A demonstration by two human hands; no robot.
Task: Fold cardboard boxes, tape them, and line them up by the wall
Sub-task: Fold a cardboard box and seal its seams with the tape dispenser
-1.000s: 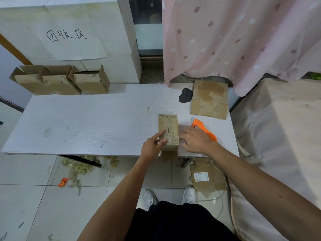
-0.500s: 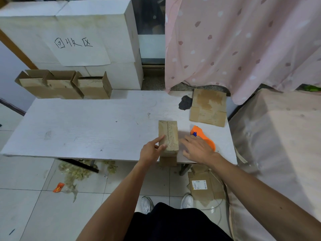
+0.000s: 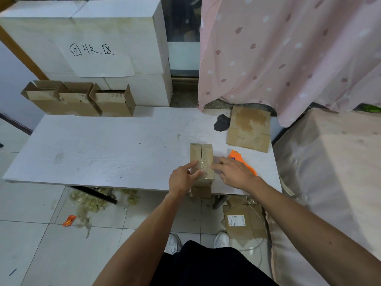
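Note:
A small brown cardboard box (image 3: 203,156) stands on the white table (image 3: 103,149) near its front edge, its top flaps closed along a middle seam with clear tape over it. My left hand (image 3: 182,179) presses fingers on the box's near left top. My right hand (image 3: 235,172) touches the box's right side with spread fingers. An orange tape dispenser (image 3: 237,156) lies just right of the box, partly under my right hand. Three folded boxes (image 3: 80,100) with open top flaps stand in a row at the back left against the white blocks.
A flat cardboard sheet (image 3: 248,129) lies at the table's back right beside a dark patch (image 3: 221,122). White blocks with a paper sign (image 3: 97,58) rise behind. A pink curtain (image 3: 288,48) hangs at right; a covered surface (image 3: 334,172) is beside the table. Cardboard (image 3: 239,223) and scraps lie on the floor.
Both hands stay at the box. My left fingers have spread over the top seam, and my right hand has shifted from the dispenser towards the box's side. The camera view has tilted slightly.

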